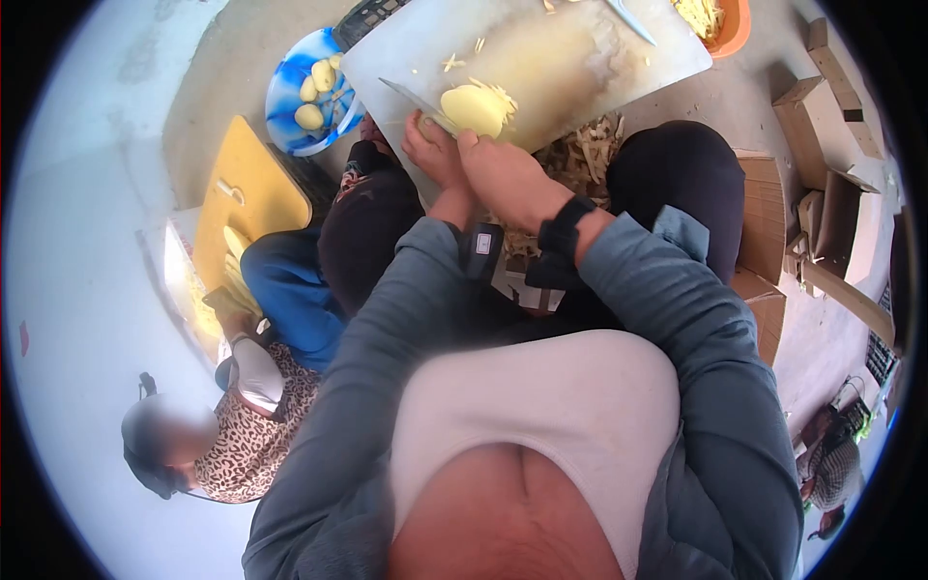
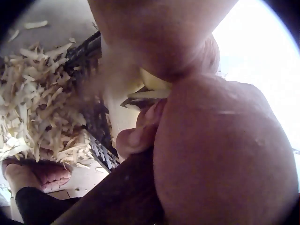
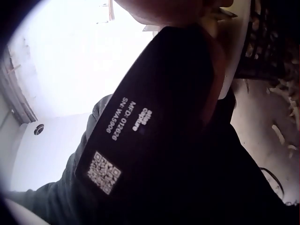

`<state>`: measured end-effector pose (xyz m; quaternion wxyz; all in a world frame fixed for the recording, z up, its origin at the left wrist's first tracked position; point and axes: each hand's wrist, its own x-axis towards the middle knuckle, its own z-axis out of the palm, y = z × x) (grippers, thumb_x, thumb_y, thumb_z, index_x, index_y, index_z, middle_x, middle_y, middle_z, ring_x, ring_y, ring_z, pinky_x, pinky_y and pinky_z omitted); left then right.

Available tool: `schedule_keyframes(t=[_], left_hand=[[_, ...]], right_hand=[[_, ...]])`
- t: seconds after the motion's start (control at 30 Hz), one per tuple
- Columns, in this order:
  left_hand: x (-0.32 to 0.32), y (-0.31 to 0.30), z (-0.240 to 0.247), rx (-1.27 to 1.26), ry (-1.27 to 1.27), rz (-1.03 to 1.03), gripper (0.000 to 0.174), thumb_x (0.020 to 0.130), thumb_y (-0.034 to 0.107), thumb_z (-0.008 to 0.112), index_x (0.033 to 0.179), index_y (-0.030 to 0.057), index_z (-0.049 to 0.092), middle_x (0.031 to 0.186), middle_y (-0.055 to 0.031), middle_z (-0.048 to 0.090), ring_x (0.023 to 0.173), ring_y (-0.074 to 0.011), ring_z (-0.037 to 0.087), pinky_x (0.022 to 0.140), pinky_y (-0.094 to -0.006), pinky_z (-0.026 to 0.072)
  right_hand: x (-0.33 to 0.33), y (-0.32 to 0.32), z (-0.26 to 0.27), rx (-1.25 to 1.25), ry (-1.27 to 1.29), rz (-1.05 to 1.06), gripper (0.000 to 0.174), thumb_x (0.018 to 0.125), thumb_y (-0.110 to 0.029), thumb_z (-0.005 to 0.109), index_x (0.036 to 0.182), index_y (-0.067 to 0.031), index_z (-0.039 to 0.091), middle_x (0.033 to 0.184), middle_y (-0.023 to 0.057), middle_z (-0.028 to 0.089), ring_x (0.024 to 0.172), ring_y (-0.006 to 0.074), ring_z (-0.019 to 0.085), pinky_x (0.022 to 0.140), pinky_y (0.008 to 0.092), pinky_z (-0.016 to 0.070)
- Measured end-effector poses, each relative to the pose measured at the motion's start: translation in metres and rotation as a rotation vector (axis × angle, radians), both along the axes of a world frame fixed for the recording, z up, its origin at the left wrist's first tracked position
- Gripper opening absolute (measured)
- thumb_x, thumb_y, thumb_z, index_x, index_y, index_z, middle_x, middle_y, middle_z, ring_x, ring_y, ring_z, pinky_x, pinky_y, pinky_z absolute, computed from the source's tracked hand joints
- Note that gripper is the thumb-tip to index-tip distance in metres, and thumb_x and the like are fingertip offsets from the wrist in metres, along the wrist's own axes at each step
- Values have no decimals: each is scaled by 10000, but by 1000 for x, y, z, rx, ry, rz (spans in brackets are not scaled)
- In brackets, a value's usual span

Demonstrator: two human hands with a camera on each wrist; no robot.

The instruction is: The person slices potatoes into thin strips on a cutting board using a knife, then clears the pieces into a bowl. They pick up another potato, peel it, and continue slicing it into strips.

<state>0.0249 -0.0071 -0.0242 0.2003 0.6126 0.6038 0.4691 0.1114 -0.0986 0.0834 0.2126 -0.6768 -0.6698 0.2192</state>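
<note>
At twelve o'clock from the person's chest, on the stained white cutting board [image 1: 590,68], lies the peeled yellow potato [image 1: 471,108], partly cut, with thin slices fanned out along its two to three o'clock edge. The right hand [image 1: 512,176] grips the knife [image 1: 409,99], its fingers mostly hidden; the blade runs along the near side of the potato, tip pointing to ten o'clock. The left hand [image 1: 435,155] sits on the near side of that blade with its fingers bent, and the right hand partly overlaps it; whether it pinches anything I cannot tell. Taking the potato as the clock's centre, loose strips [image 1: 452,63] lie on the board around eleven to twelve, and a narrow pale blue tool [image 1: 633,21] near two. Between two and three stands an orange container [image 1: 737,41] with yellow strips inside. A blue-and-white basin [image 1: 280,97] holding whole potatoes [image 1: 308,117] is near nine. Peelings [image 1: 587,155] show near four, below the board's edge, with cardboard [image 1: 764,217] farther out. At eight a yellow board [image 1: 246,188] leans, and at seven sits another person [image 1: 253,425] in a leopard-print top. The left wrist view shows a black lattice basket [image 2: 91,75] beside the peelings, and a foot [image 2: 54,176] at eight o'clock in that view.
</note>
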Motion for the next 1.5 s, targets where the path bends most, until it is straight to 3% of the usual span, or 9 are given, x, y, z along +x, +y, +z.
schedule_keyframes(t=[0.07, 0.27, 0.5, 0.57, 0.7, 1.5], left_hand=[[-2, -1, -5, -14, -51, -13, 341, 899, 196, 492, 1191, 20, 501, 1113, -212, 498, 1050, -370, 464, 909, -435, 368], [-5, 4, -25, -80, -19, -2, 411, 903, 196, 518, 1242, -23, 440, 1146, -218, 459, 1064, -373, 457, 912, -422, 385], [-2, 1, -9, -92, -26, -35, 412, 895, 181, 532, 1244, -20, 443, 1166, -213, 447, 1067, -366, 459, 911, -414, 394], [-1, -1, -1, -107, -29, -46, 418, 893, 183, 536, 1246, -19, 442, 1171, -213, 444, 1069, -365, 459, 912, -414, 395], [-3, 6, -16, -157, -168, -51, 418, 901, 226, 523, 1238, -11, 450, 1167, -214, 446, 1070, -369, 456, 918, -420, 387], [-6, 3, -27, -94, 2, 0, 407, 909, 246, 501, 1229, -2, 460, 1165, -214, 449, 1067, -371, 454, 930, -427, 373]], right_hand=[[1, -13, 21, 24, 46, 2, 188, 777, -5, 525, 926, 31, 416, 798, 244, 598, 686, 389, 634, 574, 423, 525], [1, -25, 34, 27, 24, 5, 216, 762, 6, 543, 931, 25, 410, 801, 238, 582, 662, 383, 635, 554, 429, 528], [0, -28, 38, 31, 36, -9, 224, 758, 6, 551, 937, 24, 417, 814, 231, 587, 665, 374, 641, 562, 419, 539], [1, -27, 42, 12, 11, -12, 158, 787, -37, 536, 917, 18, 464, 800, 192, 603, 690, 325, 648, 592, 371, 528], [1, -27, 40, 19, 58, 0, 227, 758, -2, 561, 936, 22, 423, 841, 229, 581, 685, 374, 644, 573, 419, 543], [-11, -8, 16, -17, 69, -59, 187, 786, -14, 524, 938, 23, 422, 811, 233, 602, 710, 378, 644, 614, 422, 531]])
